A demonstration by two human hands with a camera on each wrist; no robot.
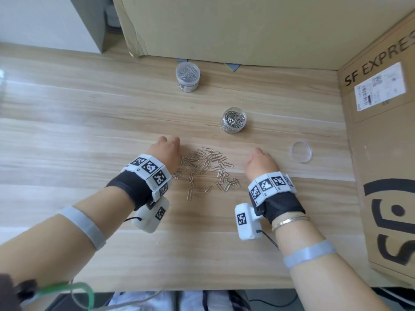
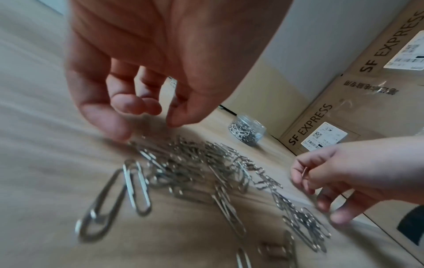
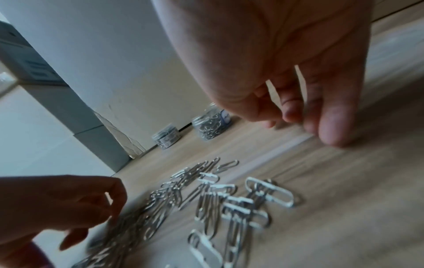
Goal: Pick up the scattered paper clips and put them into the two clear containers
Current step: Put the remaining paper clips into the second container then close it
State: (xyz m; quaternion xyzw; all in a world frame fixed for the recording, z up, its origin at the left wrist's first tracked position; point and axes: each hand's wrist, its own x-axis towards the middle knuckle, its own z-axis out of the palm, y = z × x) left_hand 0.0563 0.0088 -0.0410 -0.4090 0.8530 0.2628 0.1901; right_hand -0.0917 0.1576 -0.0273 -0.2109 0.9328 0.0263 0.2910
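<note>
Several silver paper clips (image 1: 206, 169) lie in a loose pile on the wooden table (image 1: 89, 122). My left hand (image 1: 167, 145) is at the pile's far left edge, fingers curled in, and a clip shows between the fingers (image 2: 173, 83). My right hand (image 1: 260, 159) hovers just right of the pile, thumb and forefinger pinching a clip (image 2: 304, 171). Two clear containers hold clips: one (image 1: 234, 120) stands just beyond the pile, the other (image 1: 187, 77) further back. The left wrist view is blurred.
A clear round lid (image 1: 301, 151) lies right of my right hand. A large cardboard box (image 1: 381, 131) marked SF EXPRESS walls the table's right side, and another box (image 1: 224, 30) stands along the back. Bare wood stretches to the left and towards me.
</note>
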